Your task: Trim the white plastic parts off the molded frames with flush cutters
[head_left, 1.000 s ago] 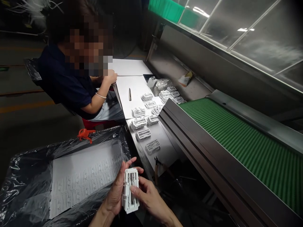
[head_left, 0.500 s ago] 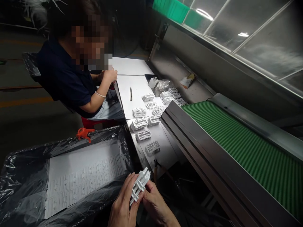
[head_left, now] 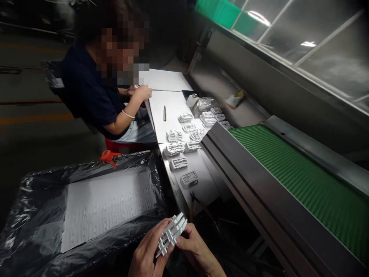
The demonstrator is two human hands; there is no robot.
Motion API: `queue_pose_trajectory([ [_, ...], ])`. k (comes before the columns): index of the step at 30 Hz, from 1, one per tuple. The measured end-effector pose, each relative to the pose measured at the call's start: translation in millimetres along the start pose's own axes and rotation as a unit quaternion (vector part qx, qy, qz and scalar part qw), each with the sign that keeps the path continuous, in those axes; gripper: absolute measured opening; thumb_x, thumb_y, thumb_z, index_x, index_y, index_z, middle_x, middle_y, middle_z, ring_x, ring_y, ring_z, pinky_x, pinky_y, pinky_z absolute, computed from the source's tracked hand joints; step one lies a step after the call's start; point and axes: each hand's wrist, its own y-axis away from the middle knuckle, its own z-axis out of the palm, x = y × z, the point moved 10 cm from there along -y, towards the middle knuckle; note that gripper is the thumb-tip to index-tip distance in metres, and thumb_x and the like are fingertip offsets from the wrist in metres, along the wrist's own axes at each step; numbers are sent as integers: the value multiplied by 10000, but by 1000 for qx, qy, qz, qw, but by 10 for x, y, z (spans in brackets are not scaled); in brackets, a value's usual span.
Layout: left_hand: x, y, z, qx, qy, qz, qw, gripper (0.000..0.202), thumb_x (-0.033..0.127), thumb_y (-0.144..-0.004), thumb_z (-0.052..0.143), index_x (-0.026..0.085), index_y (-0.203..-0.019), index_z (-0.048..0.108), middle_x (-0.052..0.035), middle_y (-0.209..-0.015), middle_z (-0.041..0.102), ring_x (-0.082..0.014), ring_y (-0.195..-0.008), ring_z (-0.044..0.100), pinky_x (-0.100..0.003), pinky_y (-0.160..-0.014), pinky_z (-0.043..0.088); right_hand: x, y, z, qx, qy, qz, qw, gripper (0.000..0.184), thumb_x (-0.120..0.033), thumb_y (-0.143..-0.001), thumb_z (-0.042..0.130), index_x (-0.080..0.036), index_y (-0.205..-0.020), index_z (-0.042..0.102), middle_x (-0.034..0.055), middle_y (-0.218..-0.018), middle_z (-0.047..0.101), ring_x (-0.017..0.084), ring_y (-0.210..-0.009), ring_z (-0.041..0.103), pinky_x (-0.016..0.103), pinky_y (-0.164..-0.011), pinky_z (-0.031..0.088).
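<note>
My left hand (head_left: 148, 252) and my right hand (head_left: 194, 248) together hold a white plastic moulded part (head_left: 172, 233) low in the middle of the view. The part is tilted edge-on, its ribs showing. My left fingers wrap its lower left side; my right thumb and fingers pinch its upper right end. To the left lies a box lined with black plastic film (head_left: 34, 215), holding a white sheet (head_left: 98, 192) over rows of similar parts.
Several white parts (head_left: 184, 148) lie in small stacks on the steel table (head_left: 203, 186) ahead. A green conveyor belt (head_left: 302, 184) runs along the right. A seated co-worker in a dark shirt (head_left: 89, 94) works at the table's far end. An orange clamp (head_left: 108, 156) grips the box rim.
I have turned the white part from flat, face towards me, to edge-on between both hands. My view has shifted slightly left and the hands sit lower in frame.
</note>
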Motion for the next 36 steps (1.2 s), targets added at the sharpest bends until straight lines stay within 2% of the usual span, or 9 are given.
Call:
queue_pose_trajectory([
  [4, -392, 49, -210, -2, 32, -121, 992, 406, 424, -689, 754, 213, -1031, 701, -95, -951, 745, -305, -902, 657, -304, -828, 496, 168, -94, 124, -15, 65, 17, 998, 304, -385, -764, 732, -174, -982, 715, 28, -848, 666, 177, -797, 575, 278, -755, 428],
  [8, -512, 111, -365, -71, 96, -174, 978, 385, 439, -714, 732, 182, -992, 663, -81, -857, 728, -245, -767, 638, -307, -730, 507, 445, -185, 334, -38, 106, 67, 991, 311, -431, -802, 684, -150, -932, 715, 2, -744, 616, 103, -601, 472, 206, -555, 350],
  [11, -525, 150, -520, -57, 163, -241, 955, 479, 427, -691, 762, 195, -1088, 631, -94, -959, 717, -271, -884, 643, -334, -780, 509, 545, -260, 496, -47, 137, 88, 986, 367, -491, -808, 650, -136, -880, 709, -5, -698, 586, 99, -586, 453, 210, -555, 358],
  [15, -477, 120, -661, 6, 215, -270, 938, 548, 457, -703, 749, 217, -1174, 604, -96, -1079, 700, -306, -1077, 601, -375, -916, 480, 573, -356, 586, -32, 192, 93, 976, 384, -502, -758, 689, -124, -827, 684, -2, -680, 575, 106, -577, 466, 216, -541, 379],
  [20, -658, 179, -660, 78, 302, -334, 889, 477, 378, -731, 754, 248, -1165, 603, -61, -1154, 686, -265, -1234, 506, -361, -1019, 425, 472, -320, 447, 102, 290, 42, 951, 317, -440, -773, 671, -150, -887, 613, -11, -689, 562, 129, -613, 502, 230, -576, 406],
  [22, -693, 177, -631, 80, 325, -340, 879, 433, 370, -751, 738, 227, -1142, 620, -75, -1159, 686, -262, -1230, 515, -364, -1026, 430, 397, -252, 443, 138, 326, 19, 935, 239, -392, -789, 656, -176, -872, 596, -19, -692, 572, 132, -621, 514, 231, -585, 400],
  [26, -669, 104, -567, 52, 328, -330, 884, 412, 430, -800, 668, 181, -1127, 638, -103, -1150, 691, -287, -1152, 582, -388, -992, 477, 281, -165, 517, 130, 358, 13, 925, 235, -355, -842, 574, -213, -1028, 594, -9, -740, 659, 152, -627, 595, 238, -582, 429],
  [32, -695, 80, -512, 46, 286, -340, 895, 351, 396, -810, 671, 261, -1131, 632, -12, -1302, 611, -213, -1280, 464, -308, -1083, 368, 83, -99, 410, 170, 439, 23, 882, 334, -344, -810, 584, -211, -1114, 552, -16, -677, 634, 177, -626, 597, 258, -583, 418],
  [36, -685, 81, -396, 6, 282, -334, 899, 420, 474, -824, 620, 213, -1153, 629, -63, -1247, 649, -238, -1240, 506, -321, -1055, 395, 28, -42, 387, 183, 471, 18, 863, 423, -342, -802, 580, -216, -1204, 548, 2, -703, 650, 200, -644, 608, 277, -601, 410],
])
